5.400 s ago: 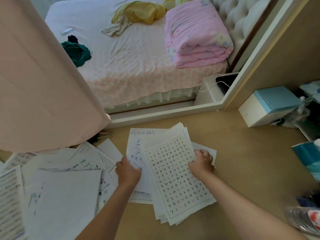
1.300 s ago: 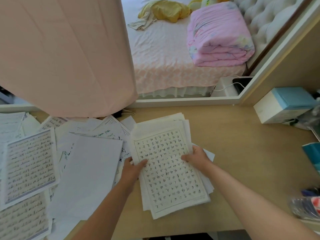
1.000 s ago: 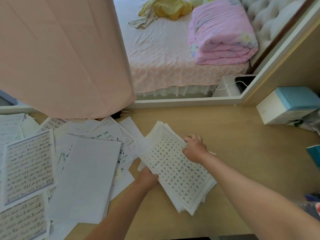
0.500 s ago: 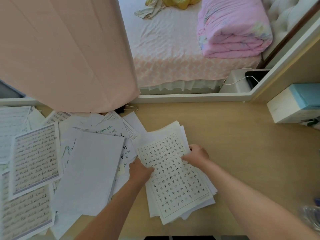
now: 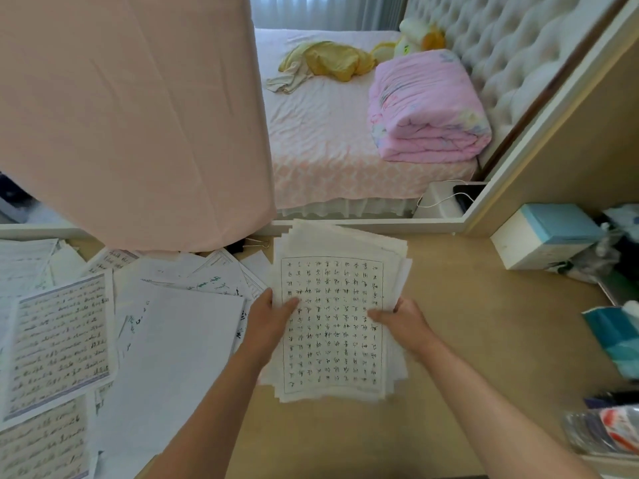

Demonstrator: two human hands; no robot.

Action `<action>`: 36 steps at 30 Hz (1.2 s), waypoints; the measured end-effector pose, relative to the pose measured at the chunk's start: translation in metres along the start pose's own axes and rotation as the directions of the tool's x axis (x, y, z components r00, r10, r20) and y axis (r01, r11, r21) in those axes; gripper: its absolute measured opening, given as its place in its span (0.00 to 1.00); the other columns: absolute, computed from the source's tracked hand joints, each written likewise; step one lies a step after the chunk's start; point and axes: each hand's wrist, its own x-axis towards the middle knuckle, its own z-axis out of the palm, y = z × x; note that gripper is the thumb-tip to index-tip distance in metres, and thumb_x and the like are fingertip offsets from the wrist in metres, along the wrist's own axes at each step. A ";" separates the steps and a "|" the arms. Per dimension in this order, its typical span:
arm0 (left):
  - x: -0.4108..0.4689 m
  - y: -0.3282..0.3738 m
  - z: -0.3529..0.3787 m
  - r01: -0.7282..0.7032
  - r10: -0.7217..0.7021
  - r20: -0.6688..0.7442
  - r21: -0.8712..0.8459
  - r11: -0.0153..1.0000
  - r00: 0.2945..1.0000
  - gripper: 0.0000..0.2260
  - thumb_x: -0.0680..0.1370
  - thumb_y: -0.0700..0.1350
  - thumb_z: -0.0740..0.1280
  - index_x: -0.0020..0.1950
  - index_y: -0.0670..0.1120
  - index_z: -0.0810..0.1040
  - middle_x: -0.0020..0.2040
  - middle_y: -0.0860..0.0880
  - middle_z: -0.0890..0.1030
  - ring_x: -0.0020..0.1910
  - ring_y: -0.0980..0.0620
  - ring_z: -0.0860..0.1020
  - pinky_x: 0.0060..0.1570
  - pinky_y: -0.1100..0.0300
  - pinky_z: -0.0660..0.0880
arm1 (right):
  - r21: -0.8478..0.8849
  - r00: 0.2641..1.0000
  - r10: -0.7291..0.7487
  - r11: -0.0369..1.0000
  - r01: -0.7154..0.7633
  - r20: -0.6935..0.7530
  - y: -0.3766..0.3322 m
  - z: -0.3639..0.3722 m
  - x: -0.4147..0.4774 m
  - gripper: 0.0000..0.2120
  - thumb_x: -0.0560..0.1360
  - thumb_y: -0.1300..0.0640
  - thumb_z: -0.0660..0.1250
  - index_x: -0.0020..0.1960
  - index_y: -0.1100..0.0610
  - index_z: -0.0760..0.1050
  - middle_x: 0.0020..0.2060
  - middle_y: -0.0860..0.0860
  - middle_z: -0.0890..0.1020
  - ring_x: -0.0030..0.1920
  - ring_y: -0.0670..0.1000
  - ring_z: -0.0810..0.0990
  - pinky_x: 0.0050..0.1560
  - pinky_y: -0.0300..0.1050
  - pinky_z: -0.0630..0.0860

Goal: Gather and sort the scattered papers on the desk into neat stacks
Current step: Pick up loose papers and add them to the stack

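A stack of white sheets [image 5: 333, 271] with a grid of handwritten characters on top is held upright-facing over the wooden desk [image 5: 466, 323]. My left hand [image 5: 268, 321] grips its left edge, thumb on the top sheet. My right hand [image 5: 403, 321] grips its right edge. The sheets in the stack are roughly lined up, with edges fanned at the right and top. Scattered papers [image 5: 173, 357] overlap on the left of the desk, among them lined pages full of handwriting [image 5: 60, 344] and a blank sheet.
A pink curtain [image 5: 131, 115] hangs over the desk's back left. A black binder clip [image 5: 254, 243] lies by its hem. A white and blue box [image 5: 543, 235] stands at the right, with a teal tissue pack [image 5: 613, 337] and plastic-wrapped items [image 5: 605, 433] nearer. Behind lies a bed.
The stack was lying tilted on the desk under both hands; now both hands have squared it, turned it straight and lifted its far end toward the bed.
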 end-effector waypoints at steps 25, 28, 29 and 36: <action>-0.070 0.000 -0.037 -0.292 0.291 -0.025 -0.059 0.955 0.956 0.22 0.70 0.50 0.77 0.59 0.57 0.72 0.53 0.56 0.81 0.51 0.55 0.82 0.49 0.50 0.81 | 0.038 0.951 -0.196 0.977 0.210 -0.238 -0.015 0.033 -0.088 0.14 0.74 0.68 0.70 0.55 0.53 0.78 0.50 0.48 0.86 0.52 0.50 0.84 0.49 0.45 0.81; -0.077 -0.010 -0.027 -0.292 0.292 -0.006 -0.055 0.955 0.956 0.19 0.72 0.47 0.76 0.61 0.53 0.74 0.52 0.57 0.81 0.53 0.54 0.81 0.45 0.62 0.80 | 0.027 0.964 -0.165 0.984 0.174 -0.208 -0.006 0.044 -0.087 0.14 0.74 0.67 0.68 0.56 0.52 0.78 0.51 0.48 0.85 0.54 0.51 0.84 0.52 0.49 0.81; -0.080 -0.008 -0.022 -0.313 0.311 -0.032 -0.054 0.948 0.950 0.16 0.74 0.45 0.74 0.59 0.52 0.75 0.50 0.58 0.81 0.52 0.54 0.81 0.42 0.68 0.78 | 0.032 0.961 -0.177 0.982 0.188 -0.211 -0.008 0.048 -0.086 0.14 0.75 0.67 0.67 0.56 0.52 0.78 0.51 0.48 0.85 0.53 0.50 0.83 0.51 0.49 0.81; -0.083 0.008 -0.022 -0.429 0.421 -0.123 -0.041 0.903 0.899 0.21 0.72 0.42 0.76 0.60 0.52 0.71 0.53 0.54 0.80 0.50 0.57 0.80 0.40 0.62 0.80 | 0.040 0.921 -0.292 0.949 0.312 -0.259 -0.020 0.038 -0.080 0.15 0.73 0.70 0.68 0.55 0.55 0.74 0.51 0.51 0.82 0.51 0.50 0.82 0.47 0.44 0.79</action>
